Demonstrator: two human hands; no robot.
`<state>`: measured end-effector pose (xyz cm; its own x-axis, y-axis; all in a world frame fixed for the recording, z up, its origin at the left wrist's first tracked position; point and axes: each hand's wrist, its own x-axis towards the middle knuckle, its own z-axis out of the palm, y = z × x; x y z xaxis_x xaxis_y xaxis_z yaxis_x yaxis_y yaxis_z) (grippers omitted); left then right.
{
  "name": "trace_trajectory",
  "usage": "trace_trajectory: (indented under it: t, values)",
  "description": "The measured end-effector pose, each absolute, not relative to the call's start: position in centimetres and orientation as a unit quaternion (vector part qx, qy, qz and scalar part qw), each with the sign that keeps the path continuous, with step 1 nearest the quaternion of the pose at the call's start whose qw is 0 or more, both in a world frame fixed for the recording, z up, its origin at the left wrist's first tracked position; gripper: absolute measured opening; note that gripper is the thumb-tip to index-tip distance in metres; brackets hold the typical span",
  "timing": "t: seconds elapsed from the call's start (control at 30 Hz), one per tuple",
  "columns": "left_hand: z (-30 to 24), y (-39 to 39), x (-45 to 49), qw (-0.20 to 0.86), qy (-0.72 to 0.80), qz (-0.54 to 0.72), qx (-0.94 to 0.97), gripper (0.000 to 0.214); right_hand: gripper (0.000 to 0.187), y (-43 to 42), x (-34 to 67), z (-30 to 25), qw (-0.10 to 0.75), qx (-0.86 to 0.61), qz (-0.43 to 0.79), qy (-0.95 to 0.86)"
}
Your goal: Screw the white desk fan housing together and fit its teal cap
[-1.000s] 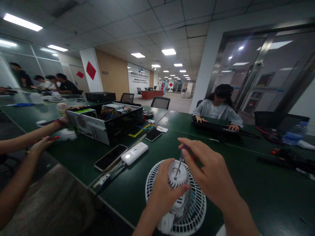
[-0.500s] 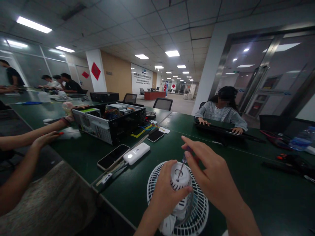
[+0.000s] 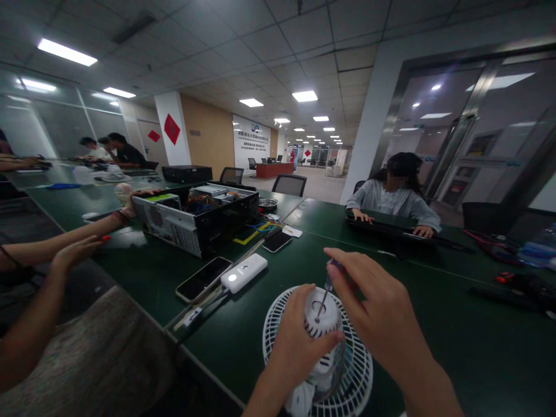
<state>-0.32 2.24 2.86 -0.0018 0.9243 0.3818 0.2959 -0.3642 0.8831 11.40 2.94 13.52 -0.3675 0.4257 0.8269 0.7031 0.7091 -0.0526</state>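
White fan (image 3: 325, 373) partly behind clasping left fingers (image 3: 299, 302), screwdriver handle (image 3: 329, 282) seemingly inside right fingers (image 3: 350, 259)

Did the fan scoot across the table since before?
No, not that I can see: the fan keeps its place beside the white gadget. Only the whole view shifted.

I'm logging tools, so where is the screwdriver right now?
In the head view, the screwdriver is below and right of centre, in the right hand, its tip at the white motor housing that the left hand holds.

White device (image 3: 244, 273) beside phone (image 3: 204, 279), open computer case (image 3: 228, 226) beyond.
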Motion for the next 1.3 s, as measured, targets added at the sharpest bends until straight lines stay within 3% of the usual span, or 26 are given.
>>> trace_trajectory:
  t: [0.1, 0.3, 0.57, 0.7, 0.93, 1.17, 1.3]
  values:
    - [2.89, 2.22, -0.30, 0.299, 0.476, 0.530, 0.635, 0.065, 0.024, 2.81, 11.42, 13.57, 0.448, -0.333, -0.130, -0.819]
    - [2.90, 2.22, -0.30, 0.297, 0.472, 0.541, 0.630, 0.064, 0.019, 3.36, 10.81, 12.96, 0.465, -0.360, -0.201, -0.784]
    - [2.89, 2.20, -0.27, 0.299, 0.469, 0.540, 0.631, 0.062, 0.025, 3.01, 11.07, 13.35, 0.447, -0.347, -0.080, -0.821]
    - [2.85, 2.30, -0.28, 0.315, 0.472, 0.524, 0.635, 0.059, 0.015, 3.32, 10.67, 13.03, 0.456, -0.367, -0.118, -0.802]
    - [2.82, 2.42, -0.42, 0.320, 0.468, 0.516, 0.642, 0.060, 0.029, 3.17, 11.19, 13.18, 0.420, -0.383, -0.066, -0.820]
    - [2.38, 2.59, -0.35, 0.314, 0.465, 0.524, 0.640, 0.060, 0.021, 3.15, 10.79, 13.21, 0.440, -0.394, -0.144, -0.794]
    - [2.48, 2.55, -0.38, 0.313, 0.469, 0.522, 0.640, 0.061, 0.025, 2.51, 11.17, 13.73, 0.443, -0.358, -0.087, -0.818]
